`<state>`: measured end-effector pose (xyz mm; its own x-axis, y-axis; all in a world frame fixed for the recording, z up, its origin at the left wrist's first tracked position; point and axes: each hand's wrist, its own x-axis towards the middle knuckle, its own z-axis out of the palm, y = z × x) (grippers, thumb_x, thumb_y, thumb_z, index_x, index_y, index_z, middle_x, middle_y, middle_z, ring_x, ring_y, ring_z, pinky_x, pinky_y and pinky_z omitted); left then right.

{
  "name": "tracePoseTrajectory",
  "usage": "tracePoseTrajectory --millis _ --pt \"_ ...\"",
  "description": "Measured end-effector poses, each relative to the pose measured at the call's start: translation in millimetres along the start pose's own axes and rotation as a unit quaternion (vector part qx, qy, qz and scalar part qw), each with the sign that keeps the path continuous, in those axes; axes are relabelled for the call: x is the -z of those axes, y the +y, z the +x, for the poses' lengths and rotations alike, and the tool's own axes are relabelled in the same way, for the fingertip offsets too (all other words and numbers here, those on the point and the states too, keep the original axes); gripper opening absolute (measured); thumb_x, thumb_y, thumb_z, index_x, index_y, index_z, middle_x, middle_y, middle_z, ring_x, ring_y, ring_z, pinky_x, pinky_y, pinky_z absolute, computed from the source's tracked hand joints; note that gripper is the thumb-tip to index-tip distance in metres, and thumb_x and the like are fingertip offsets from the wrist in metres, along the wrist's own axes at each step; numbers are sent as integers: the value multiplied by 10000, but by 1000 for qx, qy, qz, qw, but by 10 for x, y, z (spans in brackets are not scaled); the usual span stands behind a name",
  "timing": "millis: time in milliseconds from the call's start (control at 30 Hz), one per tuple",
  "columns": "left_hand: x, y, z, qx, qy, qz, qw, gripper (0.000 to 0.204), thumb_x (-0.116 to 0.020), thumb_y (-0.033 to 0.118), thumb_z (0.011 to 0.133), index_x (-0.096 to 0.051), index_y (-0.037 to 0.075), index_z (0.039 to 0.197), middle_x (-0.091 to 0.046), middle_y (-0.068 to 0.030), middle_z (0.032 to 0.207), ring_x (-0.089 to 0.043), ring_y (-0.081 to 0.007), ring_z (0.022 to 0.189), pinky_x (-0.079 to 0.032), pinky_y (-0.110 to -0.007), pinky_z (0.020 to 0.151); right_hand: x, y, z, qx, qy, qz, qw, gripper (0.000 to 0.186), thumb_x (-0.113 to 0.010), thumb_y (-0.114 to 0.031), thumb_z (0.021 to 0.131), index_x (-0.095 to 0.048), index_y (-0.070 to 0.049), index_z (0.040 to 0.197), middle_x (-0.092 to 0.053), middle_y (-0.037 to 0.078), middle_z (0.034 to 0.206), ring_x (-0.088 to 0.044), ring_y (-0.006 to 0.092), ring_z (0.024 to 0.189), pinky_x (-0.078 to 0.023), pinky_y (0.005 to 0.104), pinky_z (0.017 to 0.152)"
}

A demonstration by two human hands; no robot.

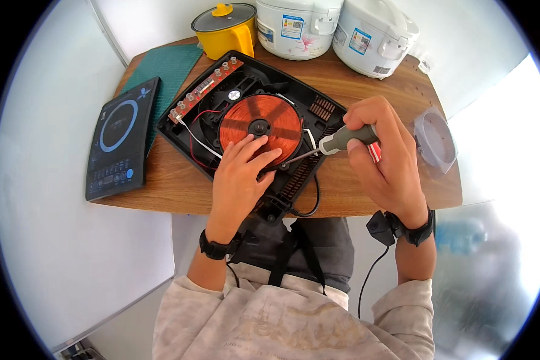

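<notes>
A round copper-wire coil (276,120) in an open black plastic housing (300,84) is touched and partly covered by the spread left hand (237,180), with nothing grasped. By the curled right hand (395,157), a grey-green-handled metal screwdriver (342,141) is gripped, its tip seemingly set just at the coil's edge. Right of that hand, a clear plastic tub (436,141) is seen; left of the left, a blue-ringed black panel (121,141).

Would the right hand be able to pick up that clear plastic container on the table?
Probably not right away: the right hand is busy gripping a screwdriver. With that put down, likely yes, since the clear plastic container sits close beside it, with nothing visible between.
</notes>
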<state>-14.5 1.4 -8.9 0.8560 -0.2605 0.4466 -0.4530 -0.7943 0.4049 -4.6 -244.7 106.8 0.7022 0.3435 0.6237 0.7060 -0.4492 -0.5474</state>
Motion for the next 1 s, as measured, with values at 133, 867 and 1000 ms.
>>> tracePoseTrajectory --millis 133,867,1000 --pt "5 1 4 4 3 -8 1000 437 -812 93 773 -769 172 1201 -659 -64 1364 -579 -323 1310 -485 -441 1092 -18 20 6 3 0 2 1000 227 -602 68 845 -558 -6 1055 -555 117 949 -554 222 675 -475 304 605" --pt "24 19 11 8 -3 -2 1000 450 -817 107 774 -766 183 1215 -653 -59 1375 -576 -313 1317 -462 -447 1124 -83 113 8 21 11 -32 999 239 -636 57 851 -573 -27 1066 -561 114 953 -562 245 686 -499 315 634" --pt "19 13 19 7 -4 -5 1000 443 -814 108 779 -768 183 1213 -654 -57 1373 -576 -312 1317 -459 -448 1126 -123 39 69 14 0 -26 1000 237 -641 56 852 -571 -34 1060 -556 109 941 -561 246 681 -496 312 627"
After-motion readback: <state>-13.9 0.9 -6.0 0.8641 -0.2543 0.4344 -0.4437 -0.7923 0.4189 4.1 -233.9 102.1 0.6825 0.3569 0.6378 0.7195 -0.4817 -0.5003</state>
